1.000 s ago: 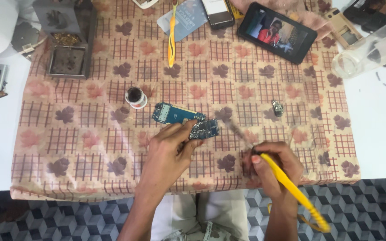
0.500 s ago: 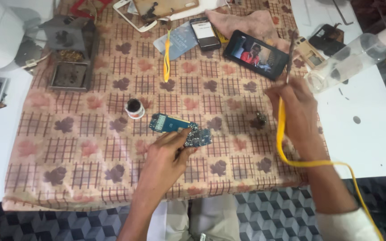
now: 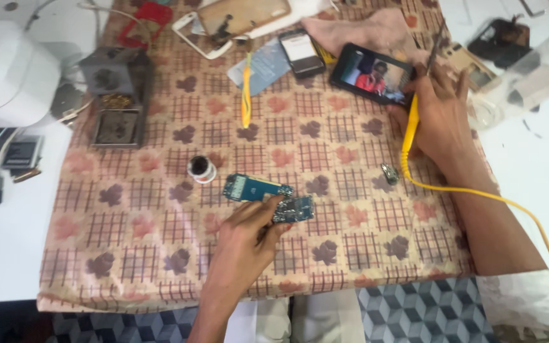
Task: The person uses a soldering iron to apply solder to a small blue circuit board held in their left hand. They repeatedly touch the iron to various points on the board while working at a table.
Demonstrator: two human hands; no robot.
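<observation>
On patterned cloth-covered surface [image 3: 128, 254], left hand [image 3: 249, 238] pinning blue-green circuit board [image 3: 258, 190], fingers pressing its lower edge. Right hand [image 3: 440, 121] gripping yellow-corded soldering iron [image 3: 409, 124], lifting it away near dark phone [image 3: 373, 73]. Board lying untouched by iron.

A circuit board [image 3: 268, 197] lies at the centre of a cloth [image 3: 128, 254] under the left hand [image 3: 249, 238], a small round pot [image 3: 201, 169] just to its left, and the right hand [image 3: 440, 121] sits upper right beside a phone [image 3: 371, 73].
</observation>
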